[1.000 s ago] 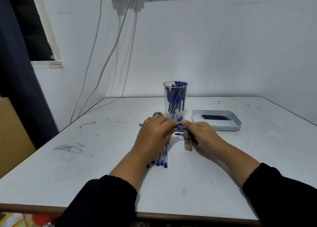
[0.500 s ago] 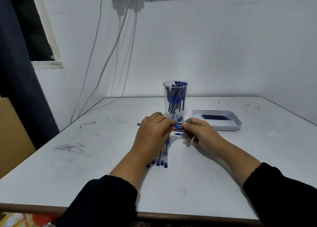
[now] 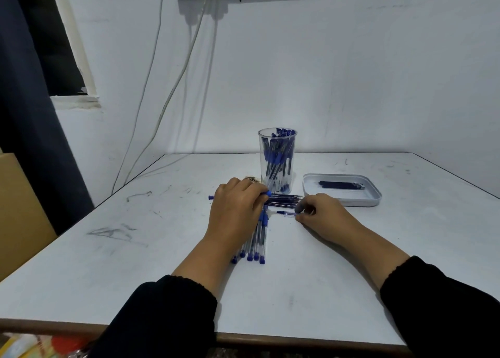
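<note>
The left hand (image 3: 235, 211) grips a pen (image 3: 267, 194) near the cup (image 3: 262, 152), the right hand (image 3: 322, 214) pinches a little pen piece (image 3: 286, 213) beside it, and a loose pinch could drop it among the thin refills (image 3: 286, 202).

No words, numbers or signs can be read here. The pens (image 3: 256, 238), the clear cup (image 3: 277, 149) and the white tray (image 3: 374, 198) show no print to make out.

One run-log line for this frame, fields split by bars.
left hand grips pen | right hand pinches tip piece on table | refills heaped between hands | pen cup upright behind
</note>
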{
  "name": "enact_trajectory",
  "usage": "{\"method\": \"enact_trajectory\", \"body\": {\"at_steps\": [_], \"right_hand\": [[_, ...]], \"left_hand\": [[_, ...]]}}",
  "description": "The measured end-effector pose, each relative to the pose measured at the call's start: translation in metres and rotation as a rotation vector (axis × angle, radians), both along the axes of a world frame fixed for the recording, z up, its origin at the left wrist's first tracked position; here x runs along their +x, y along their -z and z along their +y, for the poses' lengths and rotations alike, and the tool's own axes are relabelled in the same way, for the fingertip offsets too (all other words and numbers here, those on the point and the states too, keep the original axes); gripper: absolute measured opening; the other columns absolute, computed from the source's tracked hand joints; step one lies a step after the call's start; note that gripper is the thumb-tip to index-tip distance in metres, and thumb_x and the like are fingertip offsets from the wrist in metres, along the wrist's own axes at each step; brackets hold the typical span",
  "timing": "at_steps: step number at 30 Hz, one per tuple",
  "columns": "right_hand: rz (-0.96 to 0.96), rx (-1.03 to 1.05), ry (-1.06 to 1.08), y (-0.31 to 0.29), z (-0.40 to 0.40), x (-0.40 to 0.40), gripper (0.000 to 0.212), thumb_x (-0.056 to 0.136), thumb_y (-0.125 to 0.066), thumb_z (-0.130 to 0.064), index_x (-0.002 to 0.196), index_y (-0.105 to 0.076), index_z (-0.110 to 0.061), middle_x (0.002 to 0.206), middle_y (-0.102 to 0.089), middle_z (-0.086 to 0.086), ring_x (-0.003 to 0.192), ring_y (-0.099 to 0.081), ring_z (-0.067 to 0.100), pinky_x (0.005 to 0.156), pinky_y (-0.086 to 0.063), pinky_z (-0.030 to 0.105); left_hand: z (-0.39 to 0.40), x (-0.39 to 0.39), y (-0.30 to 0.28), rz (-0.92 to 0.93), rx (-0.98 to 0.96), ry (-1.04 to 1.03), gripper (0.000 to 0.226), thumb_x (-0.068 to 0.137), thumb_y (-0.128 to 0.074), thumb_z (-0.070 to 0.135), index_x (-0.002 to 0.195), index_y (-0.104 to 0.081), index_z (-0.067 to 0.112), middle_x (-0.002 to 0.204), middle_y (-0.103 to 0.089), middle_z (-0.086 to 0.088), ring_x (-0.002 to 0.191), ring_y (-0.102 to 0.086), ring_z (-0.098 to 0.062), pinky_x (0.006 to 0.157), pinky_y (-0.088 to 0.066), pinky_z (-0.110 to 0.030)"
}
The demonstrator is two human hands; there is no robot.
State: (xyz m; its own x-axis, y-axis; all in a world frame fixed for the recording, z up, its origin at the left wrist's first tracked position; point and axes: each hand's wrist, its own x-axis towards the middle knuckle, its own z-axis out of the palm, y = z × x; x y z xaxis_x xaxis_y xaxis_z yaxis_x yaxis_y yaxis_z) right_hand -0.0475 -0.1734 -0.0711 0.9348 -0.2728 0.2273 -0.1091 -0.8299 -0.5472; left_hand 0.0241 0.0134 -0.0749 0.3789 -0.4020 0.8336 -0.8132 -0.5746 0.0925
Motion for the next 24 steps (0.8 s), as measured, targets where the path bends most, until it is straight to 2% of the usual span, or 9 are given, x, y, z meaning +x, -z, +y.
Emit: {"method": "enact_trajectory", "body": {"at_steps": [3, 6, 12, 20, 24], "right_hand": [[-0.011, 0.03, -0.006, -0.001, -0.001, -0.001, 0.01, 0.09, -0.062, -0.021, 0.098, -0.068, -0.017, 0.093, -0.06, -0.002, 0.082, -0.053, 0.01, 0.066, -0.038, 0.021], [-0.055, 0.118, -0.011, -0.001, -0.001, -0.002, 0.006, 0.091, -0.06, -0.021, 0.095, -0.064, -0.021, 0.087, -0.061, -0.007, 0.079, -0.054, 0.007, 0.063, -0.038, 0.015], [-0.126, 0.3, -0.045, -0.003, 0.002, 0.0, 0.006, 0.09, -0.064, -0.021, 0.088, -0.064, -0.027, 0.086, -0.065, 0.0, 0.083, -0.061, 0.018, 0.07, -0.044, 0.024], [-0.157, 0.369, -0.068, -0.006, 0.007, -0.001, 0.012, 0.089, -0.066, -0.019, 0.084, -0.064, -0.029, 0.087, -0.069, 0.0, 0.08, -0.062, 0.014, 0.066, -0.041, 0.019], [-0.147, 0.422, -0.078, -0.007, 0.01, -0.001, 0.01, 0.088, -0.068, -0.016, 0.096, -0.07, -0.022, 0.086, -0.069, 0.0, 0.077, -0.061, 0.009, 0.065, -0.041, 0.016]], "left_hand": [[0.0, 0.0, 0.0, 0.033, 0.026, -0.014, 0.012, 0.08, -0.073, 0.012, 0.091, -0.07, 0.016, 0.084, -0.067, 0.003, 0.074, -0.056, -0.022, 0.069, -0.037, -0.032], [0.0, 0.0, 0.001, 0.05, 0.042, -0.021, 0.013, 0.08, -0.073, 0.013, 0.092, -0.07, 0.017, 0.085, -0.067, 0.003, 0.075, -0.057, -0.023, 0.069, -0.04, -0.034], [0.001, 0.001, 0.001, 0.054, 0.056, -0.051, 0.013, 0.08, -0.073, 0.013, 0.091, -0.07, 0.018, 0.084, -0.068, 0.003, 0.075, -0.057, -0.023, 0.069, -0.037, -0.032], [-0.001, 0.003, 0.004, 0.071, 0.093, -0.025, 0.011, 0.081, -0.072, 0.012, 0.091, -0.07, 0.016, 0.083, -0.068, 0.001, 0.077, -0.057, -0.024, 0.069, -0.039, -0.035], [-0.003, 0.004, 0.007, 0.06, 0.128, 0.057, 0.019, 0.078, -0.071, 0.005, 0.095, -0.07, 0.014, 0.083, -0.066, 0.001, 0.08, -0.055, -0.024, 0.07, -0.037, -0.033]]}}
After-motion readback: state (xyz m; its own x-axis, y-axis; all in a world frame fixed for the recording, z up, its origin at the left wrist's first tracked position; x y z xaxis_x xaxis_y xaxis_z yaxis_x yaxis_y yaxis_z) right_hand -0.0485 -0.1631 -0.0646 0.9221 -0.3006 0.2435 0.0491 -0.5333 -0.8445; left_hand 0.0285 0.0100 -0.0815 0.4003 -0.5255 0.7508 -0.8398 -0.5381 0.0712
